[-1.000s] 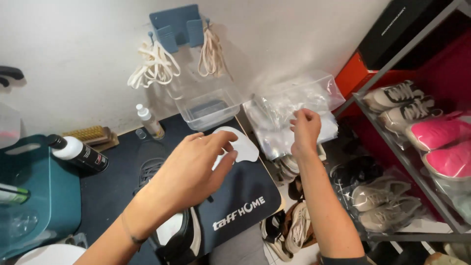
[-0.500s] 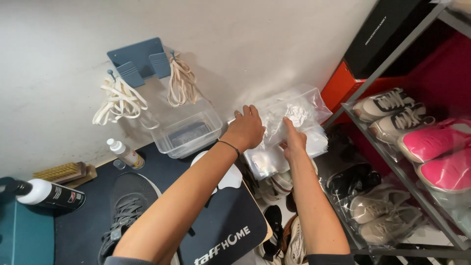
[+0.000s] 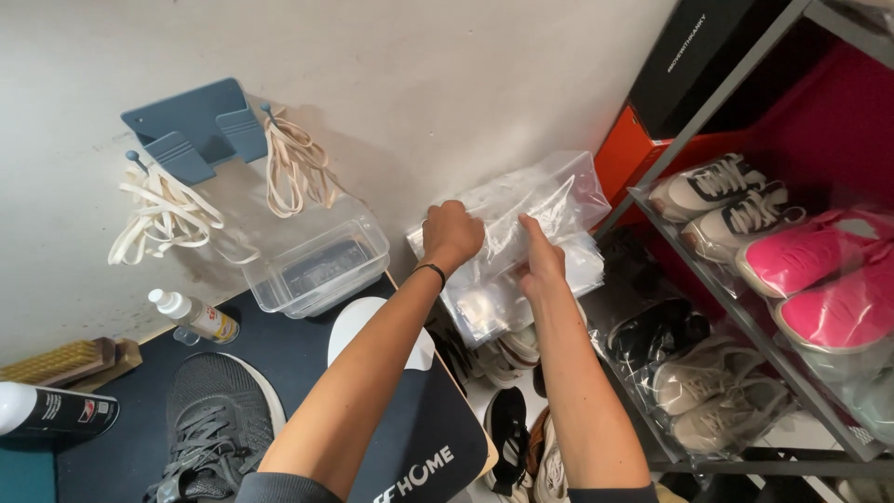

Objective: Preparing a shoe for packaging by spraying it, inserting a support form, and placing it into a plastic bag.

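Reaching into the stack of clear plastic bags (image 3: 521,251) against the wall beyond the table (image 3: 307,363), the left hand (image 3: 451,235) is fisted on one, the right hand (image 3: 540,263) pinching its edge; separating it seems next.

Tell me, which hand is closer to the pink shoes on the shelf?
Right. The right hand pinches the clear plastic bags, nearer the pink shoes; the left hand grips the bags farther away.
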